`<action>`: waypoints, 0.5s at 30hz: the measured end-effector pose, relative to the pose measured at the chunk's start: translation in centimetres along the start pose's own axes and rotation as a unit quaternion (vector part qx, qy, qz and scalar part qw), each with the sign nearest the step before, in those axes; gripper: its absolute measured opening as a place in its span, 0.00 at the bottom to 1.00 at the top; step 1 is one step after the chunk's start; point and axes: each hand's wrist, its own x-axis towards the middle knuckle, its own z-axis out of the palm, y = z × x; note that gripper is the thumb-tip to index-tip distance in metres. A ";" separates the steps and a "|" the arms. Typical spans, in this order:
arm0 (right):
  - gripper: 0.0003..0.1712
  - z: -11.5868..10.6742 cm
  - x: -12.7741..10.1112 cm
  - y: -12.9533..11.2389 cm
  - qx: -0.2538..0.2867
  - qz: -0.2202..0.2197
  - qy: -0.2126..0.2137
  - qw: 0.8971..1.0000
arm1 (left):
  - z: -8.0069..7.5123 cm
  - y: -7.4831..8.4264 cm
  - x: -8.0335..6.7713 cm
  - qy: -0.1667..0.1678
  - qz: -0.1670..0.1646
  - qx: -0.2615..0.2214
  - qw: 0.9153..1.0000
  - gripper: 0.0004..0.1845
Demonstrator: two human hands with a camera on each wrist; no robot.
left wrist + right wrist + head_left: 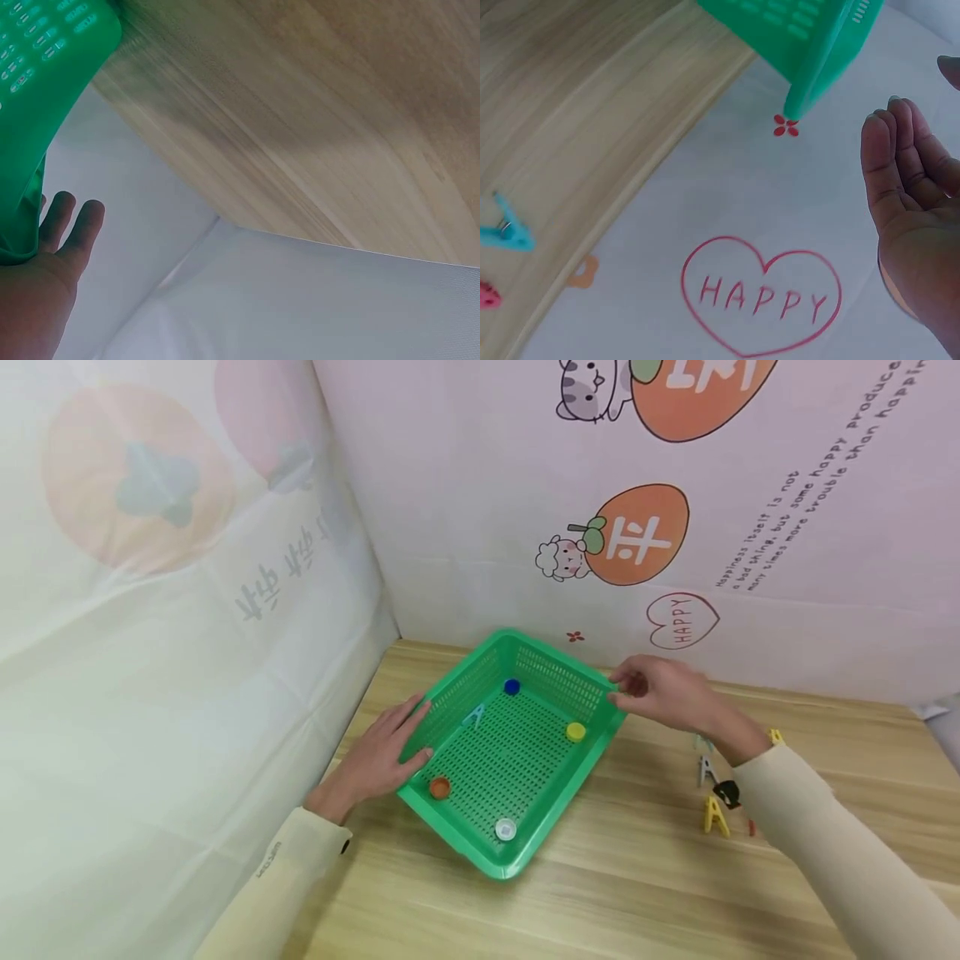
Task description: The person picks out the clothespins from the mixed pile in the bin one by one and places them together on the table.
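A green plastic basket sits on the wooden table near the corner of the walls. In it lie a blue cap, a yellow cap, an orange-brown cap, a white cap and a light blue clothespin. My left hand rests on the basket's left rim; its fingers look straight in the left wrist view. By the far right corner is my right hand, fingers loosely bent, a gap between it and the basket in the right wrist view. Nothing is in its grasp.
Right of the basket, partly behind the right forearm, are a grey clothespin, a yellow clothespin, a black item and a turquoise clothespin. A printed cloth wall borders the table's back; another stands at the left.
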 end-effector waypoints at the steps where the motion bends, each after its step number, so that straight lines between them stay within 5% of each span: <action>1: 0.18 0.1 0.4 -0.2 0.000 -0.006 -0.001 1.000 | 0.0 0.0 0.0 -0.002 -0.002 0.000 1.000 0.42; 15: 0.18 1.5 5.8 -3.2 -0.006 -0.045 -0.026 0.999 | -0.1 -0.4 0.2 -0.019 -0.015 -0.009 1.000 0.42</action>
